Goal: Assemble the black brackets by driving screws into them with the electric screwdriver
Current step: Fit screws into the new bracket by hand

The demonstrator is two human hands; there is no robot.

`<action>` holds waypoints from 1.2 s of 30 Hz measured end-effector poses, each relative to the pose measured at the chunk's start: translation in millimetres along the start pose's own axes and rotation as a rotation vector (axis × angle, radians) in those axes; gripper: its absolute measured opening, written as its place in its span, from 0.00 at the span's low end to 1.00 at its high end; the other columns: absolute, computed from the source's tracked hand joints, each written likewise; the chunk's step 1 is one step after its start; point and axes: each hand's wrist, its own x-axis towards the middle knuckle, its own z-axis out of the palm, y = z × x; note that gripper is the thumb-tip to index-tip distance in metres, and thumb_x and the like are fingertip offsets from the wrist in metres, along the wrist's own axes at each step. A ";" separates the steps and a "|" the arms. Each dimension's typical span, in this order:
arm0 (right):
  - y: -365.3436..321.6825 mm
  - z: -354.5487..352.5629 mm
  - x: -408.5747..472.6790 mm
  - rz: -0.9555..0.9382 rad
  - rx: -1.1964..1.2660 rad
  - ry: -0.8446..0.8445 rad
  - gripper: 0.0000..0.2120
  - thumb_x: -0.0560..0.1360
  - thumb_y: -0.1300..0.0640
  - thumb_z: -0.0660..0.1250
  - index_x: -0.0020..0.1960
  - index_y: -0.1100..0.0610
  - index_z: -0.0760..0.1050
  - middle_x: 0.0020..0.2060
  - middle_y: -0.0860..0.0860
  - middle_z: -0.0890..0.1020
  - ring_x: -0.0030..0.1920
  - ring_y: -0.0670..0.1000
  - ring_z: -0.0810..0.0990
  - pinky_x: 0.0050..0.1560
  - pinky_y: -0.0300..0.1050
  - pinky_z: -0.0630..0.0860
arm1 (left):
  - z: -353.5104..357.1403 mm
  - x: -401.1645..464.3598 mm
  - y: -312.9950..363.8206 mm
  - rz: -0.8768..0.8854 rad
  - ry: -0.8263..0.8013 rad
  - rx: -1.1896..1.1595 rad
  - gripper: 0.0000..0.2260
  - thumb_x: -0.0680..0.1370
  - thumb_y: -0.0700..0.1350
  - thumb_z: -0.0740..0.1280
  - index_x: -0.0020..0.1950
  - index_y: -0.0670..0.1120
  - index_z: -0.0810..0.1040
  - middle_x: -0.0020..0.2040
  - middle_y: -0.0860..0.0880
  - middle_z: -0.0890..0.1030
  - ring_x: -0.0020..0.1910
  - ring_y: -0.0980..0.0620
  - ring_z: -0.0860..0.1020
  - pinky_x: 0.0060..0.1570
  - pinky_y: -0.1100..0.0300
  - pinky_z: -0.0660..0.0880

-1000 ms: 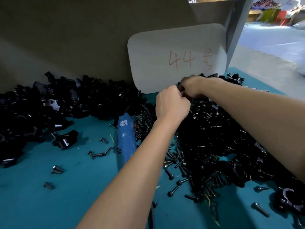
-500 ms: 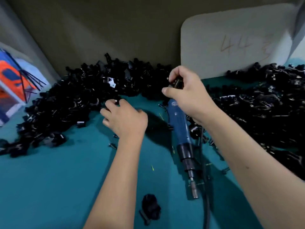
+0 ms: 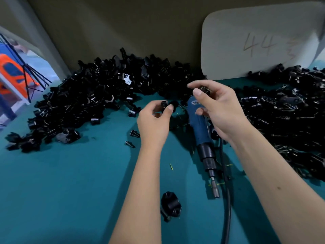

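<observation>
Teal covering spreads over the whole worktop [image 3: 61, 182], backed by a drab olive wall across the top of the frame. Against that wall at upper right leans a pale board [image 3: 255, 41] with "44" handwritten on it. At far left an opening shows something orange and blue outside. Heaps of black brackets [image 3: 91, 95] run from the left edge along the wall, and another heap [image 3: 284, 117] fills the right side. My left hand [image 3: 153, 124], centre frame, pinches a small black bracket piece [image 3: 164, 104] between thumb and fingers. My right hand [image 3: 221, 110], just beside it, pinches a small dark part [image 3: 204, 89] at its fingertips; I cannot tell what it is. Beneath my right hand the blue electric screwdriver [image 3: 199, 127] lies on the worktop, bit toward the bottom. One assembled bracket [image 3: 170, 205] sits alone at lower centre, and loose screws [image 3: 134, 133] lie left of my left wrist.
</observation>
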 end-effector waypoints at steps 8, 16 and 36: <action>3.8 -4.2 -1.5 0.022 0.200 0.048 0.14 0.79 0.67 0.70 0.60 0.53 0.84 0.48 0.50 0.87 0.43 0.50 0.82 0.40 0.38 0.77 | 1.7 3.2 13.3 -0.160 -0.272 -0.519 0.13 0.86 0.40 0.61 0.58 0.50 0.85 0.54 0.47 0.84 0.52 0.49 0.78 0.50 0.60 0.79; 11.3 -8.9 0.3 0.012 0.121 0.102 0.18 0.70 0.72 0.77 0.54 0.54 0.84 0.50 0.52 0.88 0.48 0.48 0.82 0.50 0.37 0.79 | -8.0 4.1 16.6 -0.426 -0.470 -0.791 0.18 0.89 0.46 0.53 0.65 0.44 0.82 0.50 0.39 0.85 0.52 0.39 0.85 0.50 0.53 0.83; 7.3 -8.1 -1.9 -0.084 0.042 -0.010 0.18 0.73 0.72 0.75 0.57 0.55 0.83 0.52 0.52 0.88 0.57 0.53 0.86 0.60 0.51 0.82 | -3.8 10.8 14.1 -0.372 -0.389 -0.676 0.13 0.86 0.31 0.55 0.71 0.32 0.67 0.54 0.36 0.86 0.52 0.36 0.86 0.46 0.56 0.84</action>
